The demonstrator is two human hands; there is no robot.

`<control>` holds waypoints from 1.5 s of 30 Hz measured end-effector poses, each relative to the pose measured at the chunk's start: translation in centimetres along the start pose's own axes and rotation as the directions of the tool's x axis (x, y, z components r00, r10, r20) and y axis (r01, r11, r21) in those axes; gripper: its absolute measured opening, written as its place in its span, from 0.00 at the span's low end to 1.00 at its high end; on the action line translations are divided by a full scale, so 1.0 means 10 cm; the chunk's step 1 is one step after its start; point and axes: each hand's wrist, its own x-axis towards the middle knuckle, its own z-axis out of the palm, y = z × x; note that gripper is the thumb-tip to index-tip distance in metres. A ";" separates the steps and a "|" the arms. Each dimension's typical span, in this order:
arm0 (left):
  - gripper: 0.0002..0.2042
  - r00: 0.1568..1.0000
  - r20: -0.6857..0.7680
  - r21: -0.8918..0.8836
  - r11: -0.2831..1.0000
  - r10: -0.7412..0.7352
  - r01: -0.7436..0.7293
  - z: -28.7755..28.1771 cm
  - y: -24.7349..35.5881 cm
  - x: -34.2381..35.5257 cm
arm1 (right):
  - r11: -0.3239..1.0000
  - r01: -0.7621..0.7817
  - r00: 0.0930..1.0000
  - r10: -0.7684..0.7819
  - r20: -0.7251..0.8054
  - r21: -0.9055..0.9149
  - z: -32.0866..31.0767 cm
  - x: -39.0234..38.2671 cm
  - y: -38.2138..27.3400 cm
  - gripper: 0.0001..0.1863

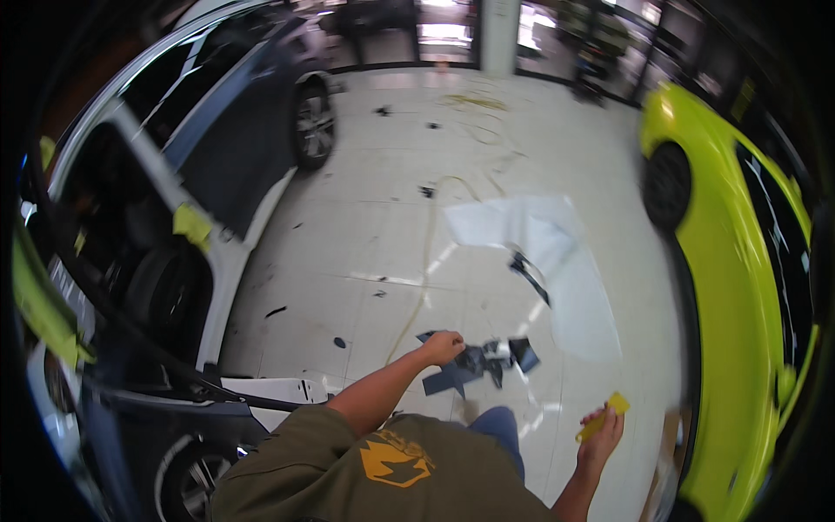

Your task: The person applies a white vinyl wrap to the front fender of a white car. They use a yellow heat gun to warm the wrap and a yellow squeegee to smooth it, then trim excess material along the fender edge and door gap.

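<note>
My right hand (600,435) is wrapped round a yellow squeegee (618,403), whose flat end sticks out past the fingers. My left hand (444,347) reaches forward with its fingers curled closed. Right around it in the picture are crumpled dark film pieces (470,361). Whether the fingers grip one of them is hidden by the hand and blur.
A dark grey car (235,113) with an open door area stands on the left, a bright yellow-green car (731,270) on the right. White sheeting (574,261), a yellow hose (429,244) and dark scraps (276,311) lie on the tiled floor (348,304).
</note>
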 end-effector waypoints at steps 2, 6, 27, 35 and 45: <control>0.17 0.983 -0.167 0.043 0.995 -0.078 0.086 -0.21 -0.44 0.09 | 0.998 -0.056 0.994 0.058 0.092 -0.023 0.26 0.54 0.22 0.11; 0.16 0.865 -0.315 0.010 0.911 -0.389 0.413 -0.48 -1.13 -0.10 | 0.974 -0.099 0.879 0.181 0.441 -0.203 1.15 1.54 0.60 0.11; 0.16 0.255 -0.540 -0.646 0.589 -0.802 0.485 -2.68 -3.08 -1.07 | 0.906 0.164 -0.304 0.423 0.854 -0.391 7.41 -0.01 1.79 0.24; 0.16 -0.213 -0.612 -0.784 0.549 -0.761 0.290 -4.13 -3.25 -3.06 | 0.893 0.231 -0.547 0.448 0.707 -0.387 9.51 -1.38 2.73 0.20; 0.12 -0.738 -0.406 -0.866 0.485 -0.538 0.122 -5.23 -2.52 -4.46 | 0.979 0.113 -0.840 0.187 0.509 -0.171 10.77 -4.88 3.44 0.08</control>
